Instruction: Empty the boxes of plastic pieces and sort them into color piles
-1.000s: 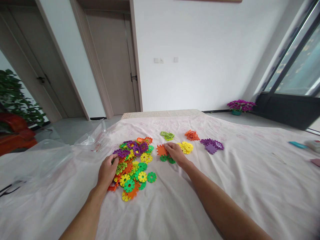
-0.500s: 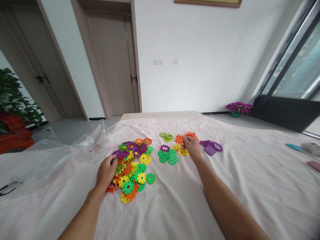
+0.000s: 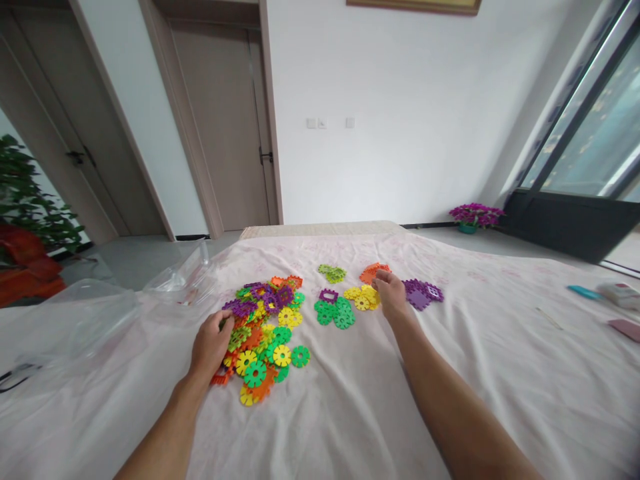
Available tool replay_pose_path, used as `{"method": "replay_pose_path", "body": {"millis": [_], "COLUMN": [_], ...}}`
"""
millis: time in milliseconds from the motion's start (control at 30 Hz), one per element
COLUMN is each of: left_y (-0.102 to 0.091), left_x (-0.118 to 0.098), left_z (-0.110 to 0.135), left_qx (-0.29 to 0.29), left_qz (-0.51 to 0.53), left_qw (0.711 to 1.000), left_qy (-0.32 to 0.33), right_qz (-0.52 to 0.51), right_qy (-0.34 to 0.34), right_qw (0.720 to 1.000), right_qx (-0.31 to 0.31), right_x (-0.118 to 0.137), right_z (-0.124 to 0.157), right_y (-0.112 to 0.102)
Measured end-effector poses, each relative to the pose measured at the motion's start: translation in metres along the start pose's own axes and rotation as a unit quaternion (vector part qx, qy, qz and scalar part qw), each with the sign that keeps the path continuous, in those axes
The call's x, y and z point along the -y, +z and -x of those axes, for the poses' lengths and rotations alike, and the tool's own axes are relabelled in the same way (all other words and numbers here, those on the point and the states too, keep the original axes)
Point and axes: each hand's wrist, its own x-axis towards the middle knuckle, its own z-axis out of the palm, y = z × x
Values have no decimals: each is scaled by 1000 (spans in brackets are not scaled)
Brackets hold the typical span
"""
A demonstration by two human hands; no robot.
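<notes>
The right hand (image 3: 391,293) has drawn back from the orange pile (image 3: 373,272), fingers loosely curled, holding nothing visible. The left hand (image 3: 213,341) stays on the mixed pile (image 3: 265,320) (grip cannot be determined).

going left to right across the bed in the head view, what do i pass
clear plastic bag, left hand, mixed pile, green pile, yellow pile, right hand, purple pile, teal object
</notes>
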Motion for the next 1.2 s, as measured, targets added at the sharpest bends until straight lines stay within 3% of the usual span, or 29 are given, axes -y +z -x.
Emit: {"method": "replay_pose_path", "body": {"millis": [133, 300, 367, 500, 800, 900, 1033, 1133, 1200], "left_y": [0, 1, 1, 1, 0, 0, 0, 0, 0], "left_x": [-1, 1, 2, 2, 0, 0, 0, 0, 0], "left_z": [0, 0, 0, 0, 1, 1, 1, 0, 1], "left_qx": [-1, 1, 0, -5, -5, -7, -3, -2, -5], "left_qz": [-2, 1, 0, 0, -1, -4, -3, 0, 0], "left_qw": [1000, 1000, 1000, 1000, 1000, 1000, 1000, 1000, 1000], "left_qy": [-1, -2, -2, 2, 0, 3, 3, 4, 3], "right_qz": [139, 285, 341, 411, 409, 385, 279, 162, 30], "right_qy": [-126, -304, -323, -320, -346, -343, -291, -154, -35], "right_qw": [979, 881, 844, 807, 787, 814, 904, 972, 999], "right_qx": [80, 226, 257, 278, 307, 269, 144, 68, 16], "right_x": [18, 43, 45, 40, 41, 41, 41, 39, 36], "right_z": [24, 65, 78, 89, 84, 82, 69, 50, 35], "right_y": [17, 38, 42, 43, 44, 45, 39, 30, 22]}}
